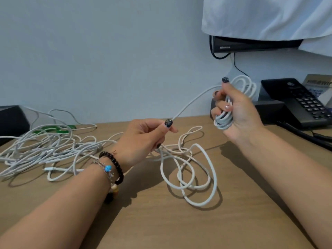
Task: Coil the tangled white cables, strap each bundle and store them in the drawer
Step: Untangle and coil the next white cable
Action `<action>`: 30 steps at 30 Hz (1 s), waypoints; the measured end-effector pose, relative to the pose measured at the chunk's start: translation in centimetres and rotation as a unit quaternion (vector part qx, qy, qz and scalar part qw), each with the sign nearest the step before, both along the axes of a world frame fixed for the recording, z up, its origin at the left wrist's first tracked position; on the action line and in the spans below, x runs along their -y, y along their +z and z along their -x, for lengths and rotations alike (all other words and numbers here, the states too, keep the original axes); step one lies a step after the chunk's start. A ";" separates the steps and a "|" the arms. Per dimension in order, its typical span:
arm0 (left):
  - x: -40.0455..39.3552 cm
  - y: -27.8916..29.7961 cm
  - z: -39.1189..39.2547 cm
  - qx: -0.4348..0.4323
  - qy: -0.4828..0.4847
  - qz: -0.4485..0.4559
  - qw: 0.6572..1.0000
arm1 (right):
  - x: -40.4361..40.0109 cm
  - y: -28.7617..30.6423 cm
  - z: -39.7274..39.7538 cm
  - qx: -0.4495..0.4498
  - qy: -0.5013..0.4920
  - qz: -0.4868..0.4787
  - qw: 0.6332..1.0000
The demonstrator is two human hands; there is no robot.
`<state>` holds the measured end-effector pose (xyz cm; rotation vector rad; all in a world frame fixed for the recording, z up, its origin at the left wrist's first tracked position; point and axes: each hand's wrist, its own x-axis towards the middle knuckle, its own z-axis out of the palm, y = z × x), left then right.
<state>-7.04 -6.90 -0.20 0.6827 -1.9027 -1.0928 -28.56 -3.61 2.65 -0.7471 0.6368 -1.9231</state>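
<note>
Coiling white cable: right hand (239, 112) clamping the part-wound coil (231, 105) above the tabletop (233, 221); left hand (143, 139) pinching the feed strand (195, 97), running taut up-right toward the coil. Remaining slack (188, 169) lying below, between both hands; tangled pile (45, 146) waiting far left, nearer the left hand.

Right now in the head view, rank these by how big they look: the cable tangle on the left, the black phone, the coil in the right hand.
1. cable tangle
2. black phone
3. coil, held nearer, so its rank is tentative
</note>
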 end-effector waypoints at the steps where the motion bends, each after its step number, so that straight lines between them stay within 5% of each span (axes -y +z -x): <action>1: -0.1 -0.1 0.1 -0.002 0.009 0.005 1.000 | -0.1 0.0 0.0 -0.001 -0.012 -0.007 1.000; 12: 0.1 -0.3 0.1 -0.011 0.019 0.040 0.999 | 0.5 -2.2 -2.8 -0.087 0.073 -0.073 0.991; 20: -0.4 -0.1 0.3 0.067 -0.002 0.064 0.996 | 0.1 -2.4 -3.1 -0.130 0.198 -0.051 0.970; 30: -1.0 -1.8 1.1 0.187 0.053 0.123 0.973 | -0.2 -2.3 -3.4 -0.235 0.187 -0.142 0.943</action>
